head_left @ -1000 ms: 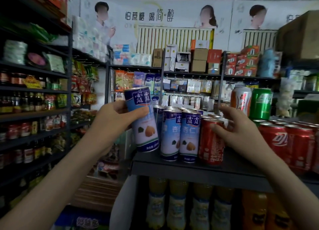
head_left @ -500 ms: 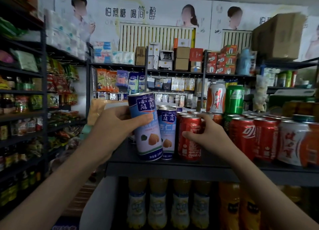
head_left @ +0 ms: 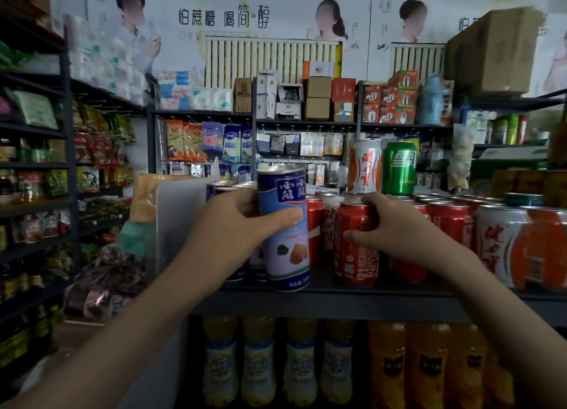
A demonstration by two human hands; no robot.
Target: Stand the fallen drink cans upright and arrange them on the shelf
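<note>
Head view: the left hand (head_left: 233, 224) grips a tall blue-and-white can (head_left: 285, 243), fingers clamped on it with the thumb laid across its front. The can is close to upright, its base at the front lip of the dark shelf (head_left: 337, 304); whether it rests there cannot be told. The right hand (head_left: 395, 227) holds a red cola can (head_left: 356, 261) standing near the shelf's front, thumb on its side and fingers (head_left: 372, 198) curled over the top rim.

More blue cans (head_left: 221, 189) stand just behind the left hand, partly hidden by it. Rows of red cans (head_left: 448, 221) crowd behind and beside the right hand, with a white-and-orange can (head_left: 497, 246) further right. A white-and-red can (head_left: 365, 166) and a green can (head_left: 399, 169) stand raised above the rows at the back. A white panel (head_left: 178, 218) closes the shelf's left end. Pale drink bottles (head_left: 300, 368) and orange bottles (head_left: 429, 368) fill the level below.
</note>
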